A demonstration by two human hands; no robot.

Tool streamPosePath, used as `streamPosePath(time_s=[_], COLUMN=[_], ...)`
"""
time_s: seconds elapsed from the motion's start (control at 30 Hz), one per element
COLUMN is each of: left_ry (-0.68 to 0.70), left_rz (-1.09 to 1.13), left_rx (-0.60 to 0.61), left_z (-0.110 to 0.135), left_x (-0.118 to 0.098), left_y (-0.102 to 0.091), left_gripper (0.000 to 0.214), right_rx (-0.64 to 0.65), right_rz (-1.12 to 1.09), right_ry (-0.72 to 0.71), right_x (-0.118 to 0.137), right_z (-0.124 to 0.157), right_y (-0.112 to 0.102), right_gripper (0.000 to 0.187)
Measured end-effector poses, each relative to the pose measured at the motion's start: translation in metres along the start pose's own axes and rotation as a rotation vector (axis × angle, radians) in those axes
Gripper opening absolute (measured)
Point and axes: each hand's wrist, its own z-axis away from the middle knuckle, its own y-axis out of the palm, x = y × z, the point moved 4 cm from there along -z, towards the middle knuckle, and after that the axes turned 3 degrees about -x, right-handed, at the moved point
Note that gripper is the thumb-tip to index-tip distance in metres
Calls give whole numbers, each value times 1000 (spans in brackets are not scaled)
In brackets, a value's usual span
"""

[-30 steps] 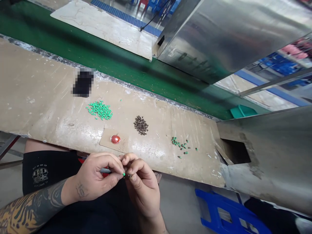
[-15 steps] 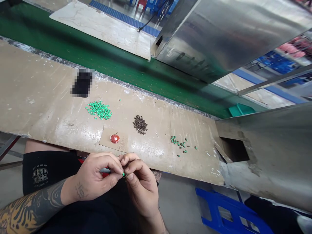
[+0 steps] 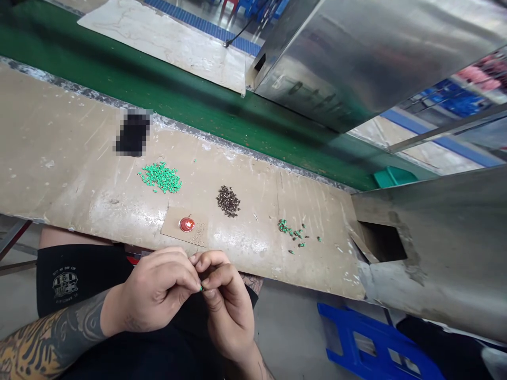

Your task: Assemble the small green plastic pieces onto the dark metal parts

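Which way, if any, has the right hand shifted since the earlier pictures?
Yes, slightly: judged against the red round item, the right hand has shifted left in the picture, toward the left hand.

The pinched piece (image 3: 202, 288) and larger heap of tiny parts (image 3: 162, 178) were bright green, the smaller heap (image 3: 228, 201) dark brown, the scattered pieces (image 3: 283, 226) a mix of both. The dish (image 3: 186, 225) was red with a whitish patch, the tabletop (image 3: 255, 192) tan with white scuffs. Black shorts (image 3: 103, 264) bore a pale crest (image 3: 65, 285), and dark and yellow-orange tattoos patterned the left forearm (image 3: 59, 338).
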Motion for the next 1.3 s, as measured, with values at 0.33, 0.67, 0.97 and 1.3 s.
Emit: streamPosePath(time_s=[0.33,0.67,0.97,1.3], left_ry=[142,84,-156,-179], left_rz=[-115,-155,-632,-743], left_rx=[37,143,-55,49], left_z=[8,7,5,5], left_x=[-5,3,77,112], left_y=[1,3,-79,-86], left_gripper=[24,17,4,15], right_rx=[-1,-43,-509,-191], right_rz=[-1,-77,1049,1220], right_ry=[-74,-44,101,-123], right_x=[-2,-11,-56,-74], right_z=[10,2,-50,-87], right_y=[5,-2,-196,-126], right_gripper=[12,8,17,24])
